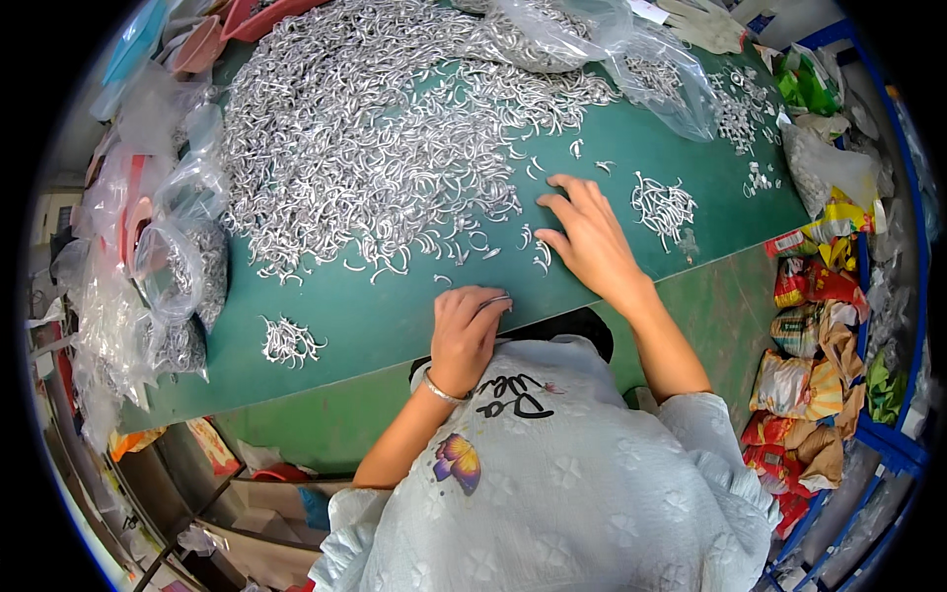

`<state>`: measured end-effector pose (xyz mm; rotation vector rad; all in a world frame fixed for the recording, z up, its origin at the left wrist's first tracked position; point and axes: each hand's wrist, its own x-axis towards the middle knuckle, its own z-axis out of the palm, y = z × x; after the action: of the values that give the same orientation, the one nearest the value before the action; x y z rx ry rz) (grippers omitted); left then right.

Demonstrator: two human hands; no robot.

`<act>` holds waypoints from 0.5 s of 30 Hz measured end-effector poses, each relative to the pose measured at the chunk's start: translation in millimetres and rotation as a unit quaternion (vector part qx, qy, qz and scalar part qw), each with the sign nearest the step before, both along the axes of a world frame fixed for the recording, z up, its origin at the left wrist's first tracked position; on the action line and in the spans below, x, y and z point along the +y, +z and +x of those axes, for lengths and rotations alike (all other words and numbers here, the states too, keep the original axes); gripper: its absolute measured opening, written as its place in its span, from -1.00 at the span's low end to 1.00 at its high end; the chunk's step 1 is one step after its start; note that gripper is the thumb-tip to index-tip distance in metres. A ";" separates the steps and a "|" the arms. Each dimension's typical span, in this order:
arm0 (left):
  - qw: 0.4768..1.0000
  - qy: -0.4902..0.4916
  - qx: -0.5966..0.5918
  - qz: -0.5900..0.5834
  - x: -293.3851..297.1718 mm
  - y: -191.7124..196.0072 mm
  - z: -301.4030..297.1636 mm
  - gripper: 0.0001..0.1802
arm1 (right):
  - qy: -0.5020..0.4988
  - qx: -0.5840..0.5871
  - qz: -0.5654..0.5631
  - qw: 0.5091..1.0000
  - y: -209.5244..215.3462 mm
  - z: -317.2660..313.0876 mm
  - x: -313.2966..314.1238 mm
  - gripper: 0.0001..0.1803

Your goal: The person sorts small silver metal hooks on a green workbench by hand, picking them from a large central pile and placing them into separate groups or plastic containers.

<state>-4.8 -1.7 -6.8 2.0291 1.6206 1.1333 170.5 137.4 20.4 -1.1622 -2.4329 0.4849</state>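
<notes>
A large heap of small curved silver metal pieces (365,138) covers much of the green table (395,326). Close to the table's near edge, my left hand (462,335) is closed, with what looks like one curved metal piece (495,301) at its fingers. To its right, my right hand (595,242) reaches over the tabletop, fingers bent and apart. A few loose pieces (542,257) lie beside its thumb, and nothing shows in its grasp. Smaller piles of the curved pieces lie on either side, one at the left (289,340) and one at the right (663,207).
Clear plastic bags of metal parts stand at the left (182,266) and far side (656,74). Small silver bits (745,109) are scattered at the far right. Colourful packets (789,380) fill a blue-framed rack (893,444) beyond the right edge.
</notes>
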 end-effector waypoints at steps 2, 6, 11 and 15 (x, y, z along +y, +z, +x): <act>1.000 0.005 0.000 0.002 -2.8 -2.1 -0.4 -0.68 | 0.008 0.042 -0.008 0.999 10.5 0.7 -3.0 -0.51; 1.000 0.011 0.003 0.001 -5.9 -2.7 -1.3 -0.68 | 0.160 0.058 0.015 0.985 1.7 -19.1 -12.8 -0.50; 0.999 0.032 -0.004 0.004 -11.4 -4.1 -5.3 -0.69 | 0.078 0.027 0.092 0.992 -13.1 6.2 16.5 -0.78; 0.999 0.040 -0.012 0.005 -11.2 -1.0 -4.0 -0.69 | -0.026 0.060 0.071 0.995 -4.3 12.2 24.1 -0.79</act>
<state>-8.8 -12.8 -7.8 1.9646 1.7008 1.1907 182.7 161.4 16.1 -1.1011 -2.2874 0.3484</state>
